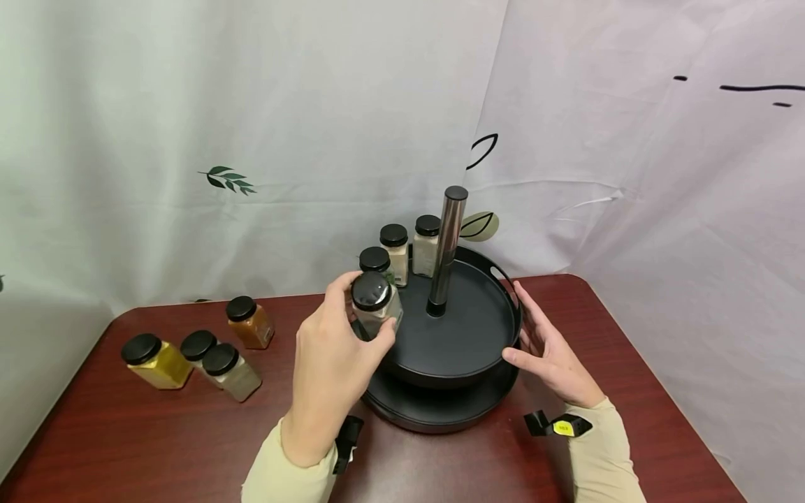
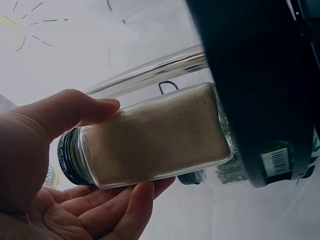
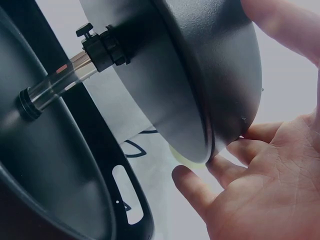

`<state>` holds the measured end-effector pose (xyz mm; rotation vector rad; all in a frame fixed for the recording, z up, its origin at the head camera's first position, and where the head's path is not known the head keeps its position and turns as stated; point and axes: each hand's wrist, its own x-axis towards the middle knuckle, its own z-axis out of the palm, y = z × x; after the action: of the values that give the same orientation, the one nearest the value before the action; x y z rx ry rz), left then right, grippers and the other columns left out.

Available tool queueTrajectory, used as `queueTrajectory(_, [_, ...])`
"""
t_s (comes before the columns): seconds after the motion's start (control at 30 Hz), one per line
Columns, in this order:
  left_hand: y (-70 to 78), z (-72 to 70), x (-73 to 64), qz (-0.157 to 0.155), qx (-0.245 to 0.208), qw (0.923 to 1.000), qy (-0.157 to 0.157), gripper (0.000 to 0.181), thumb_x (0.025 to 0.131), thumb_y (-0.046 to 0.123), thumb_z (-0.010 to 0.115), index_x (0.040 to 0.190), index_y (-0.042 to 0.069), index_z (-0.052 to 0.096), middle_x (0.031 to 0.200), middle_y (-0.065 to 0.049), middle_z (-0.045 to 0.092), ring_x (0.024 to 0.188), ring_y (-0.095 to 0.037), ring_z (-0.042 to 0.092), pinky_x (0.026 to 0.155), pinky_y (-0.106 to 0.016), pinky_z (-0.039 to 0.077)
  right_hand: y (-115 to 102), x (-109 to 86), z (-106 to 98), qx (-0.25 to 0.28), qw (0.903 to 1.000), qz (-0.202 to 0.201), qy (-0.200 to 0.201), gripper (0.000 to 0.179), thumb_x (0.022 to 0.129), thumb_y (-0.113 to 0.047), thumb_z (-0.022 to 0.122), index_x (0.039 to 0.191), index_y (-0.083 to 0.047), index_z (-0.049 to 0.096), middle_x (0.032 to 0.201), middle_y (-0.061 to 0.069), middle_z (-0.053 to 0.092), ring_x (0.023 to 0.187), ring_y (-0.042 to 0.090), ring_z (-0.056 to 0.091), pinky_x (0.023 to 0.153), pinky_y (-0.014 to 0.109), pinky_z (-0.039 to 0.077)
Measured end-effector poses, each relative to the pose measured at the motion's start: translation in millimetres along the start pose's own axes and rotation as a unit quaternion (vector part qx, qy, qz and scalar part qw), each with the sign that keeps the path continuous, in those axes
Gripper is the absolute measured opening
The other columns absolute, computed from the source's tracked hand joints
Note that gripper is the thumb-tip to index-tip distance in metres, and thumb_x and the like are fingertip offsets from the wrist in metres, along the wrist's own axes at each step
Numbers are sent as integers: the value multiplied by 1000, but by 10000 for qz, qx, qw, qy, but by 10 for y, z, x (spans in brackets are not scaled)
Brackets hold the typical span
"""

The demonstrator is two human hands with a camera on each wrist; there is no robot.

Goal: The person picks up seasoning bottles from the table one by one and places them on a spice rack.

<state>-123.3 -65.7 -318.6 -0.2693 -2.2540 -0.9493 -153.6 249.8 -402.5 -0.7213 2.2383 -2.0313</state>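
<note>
My left hand [image 1: 333,349] grips a square glass spice jar [image 1: 377,307] with a black lid, thumb on one side and fingers on the other. Pale beige powder fills the jar [image 2: 157,135] in the left wrist view, its base close by the tray's dark wall [image 2: 255,75]. It overlaps the left rim of a black two-tier turntable's upper tray [image 1: 472,335] in the head view. On the right, my right hand [image 1: 550,353] rests its extended fingers and thumb against that tray's outer wall [image 3: 227,75]. Three spice jars [image 1: 394,255] stand along the upper tray's back left.
A metal post [image 1: 447,251] rises from the upper tray, above the lower tray [image 1: 434,416]. Several black-lidded jars stand on the table's left: yellow [image 1: 165,367], orange [image 1: 253,328] and pale ones [image 1: 237,377]. A white curtain [image 1: 283,105] hangs behind the red-brown table [image 1: 157,447].
</note>
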Motion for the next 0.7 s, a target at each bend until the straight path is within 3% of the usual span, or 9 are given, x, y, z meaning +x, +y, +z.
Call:
queueTrajectory(0.4, [-67,152,-30,-46,127,9997,-192,68,69,13,89,128,2,58,92,-14,72,73,-33,69,66,-48,55,-10,-4,2,13,10000,-33,-24,95,91,13,60,163,-14,5,169,4,-1,155,22,0,115,17,25])
queueTrajectory(0.7, [-124,217,-44,-120,205,9992,-316,67,70,14,89,128,1,58,91,-16,72,72,-33,70,63,-48,55,-5,0,2,-44,10000,-17,-22,94,91,12,61,163,-15,6,169,3,0,155,23,-1,114,16,25])
